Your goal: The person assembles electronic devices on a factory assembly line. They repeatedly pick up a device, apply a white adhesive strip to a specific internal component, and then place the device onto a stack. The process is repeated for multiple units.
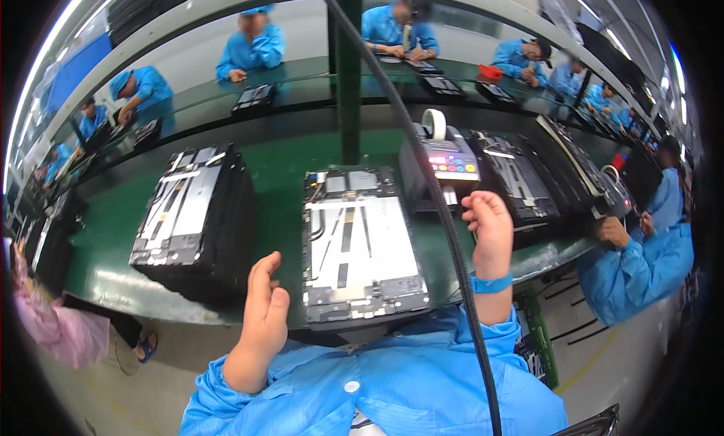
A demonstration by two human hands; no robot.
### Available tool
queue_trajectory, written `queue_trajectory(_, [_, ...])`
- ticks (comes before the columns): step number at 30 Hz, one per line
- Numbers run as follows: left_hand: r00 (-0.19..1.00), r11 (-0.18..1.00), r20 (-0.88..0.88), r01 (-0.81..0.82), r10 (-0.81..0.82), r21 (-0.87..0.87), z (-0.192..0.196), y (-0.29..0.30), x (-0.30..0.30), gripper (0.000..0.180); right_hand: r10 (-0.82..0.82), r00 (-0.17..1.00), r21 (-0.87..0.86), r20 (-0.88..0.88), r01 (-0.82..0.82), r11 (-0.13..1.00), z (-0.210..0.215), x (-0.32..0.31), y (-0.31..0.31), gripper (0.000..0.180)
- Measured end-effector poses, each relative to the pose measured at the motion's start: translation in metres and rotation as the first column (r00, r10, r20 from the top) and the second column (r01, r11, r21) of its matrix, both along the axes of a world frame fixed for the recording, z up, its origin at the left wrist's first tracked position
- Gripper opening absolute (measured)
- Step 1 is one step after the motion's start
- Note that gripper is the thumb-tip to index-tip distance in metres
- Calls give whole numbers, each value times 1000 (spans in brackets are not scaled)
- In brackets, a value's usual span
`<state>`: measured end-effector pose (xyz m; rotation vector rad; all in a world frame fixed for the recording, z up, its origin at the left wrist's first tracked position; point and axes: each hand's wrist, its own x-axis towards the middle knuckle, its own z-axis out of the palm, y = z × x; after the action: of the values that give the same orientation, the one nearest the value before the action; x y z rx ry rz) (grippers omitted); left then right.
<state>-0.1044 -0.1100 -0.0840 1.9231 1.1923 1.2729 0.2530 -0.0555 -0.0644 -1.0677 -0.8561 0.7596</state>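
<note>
In front of me lies an opened tablet (358, 247), its pale battery area and dark circuit parts facing up. My left hand (265, 308) is held beside its left edge, fingers stretched out, with nothing in it. My right hand (490, 223), with a blue band at the wrist, is raised just in front of a tape dispenser (439, 168). Its fingers are curled with the tips together; anything pinched between them is too small to make out. A white roll of tape (434, 124) sits on top of the dispenser, and a pale strip shows at its front.
A tall stack of opened tablets (185, 210) stands at my left. More tablets (520, 176) lie right of the dispenser, near a co-worker in blue (641, 262). A black cable (411, 130) hangs across the view. A green post (349, 74) rises behind my tablet; others work beyond.
</note>
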Motion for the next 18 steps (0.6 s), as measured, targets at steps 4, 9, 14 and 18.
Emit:
queue_trajectory(4, [761,854,648,355,-28,-380,-61,29,18,67,-106,994,-304,8,103,947,-39,13,23,36])
queue_trajectory(9, [550,725,759,354,349,-590,-30,6,55,53,225,949,-344,-222,-293,892,-47,19,52,45])
queue_trajectory(14, [565,708,762,394,316,-586,-32,1,56,57,235,965,-293,-121,-261,920,-36,12,49,34])
queue_trajectory(18, [662,750,723,373,198,-547,-46,6,53,55,275,961,-180,-26,-275,944,-28,11,34,21])
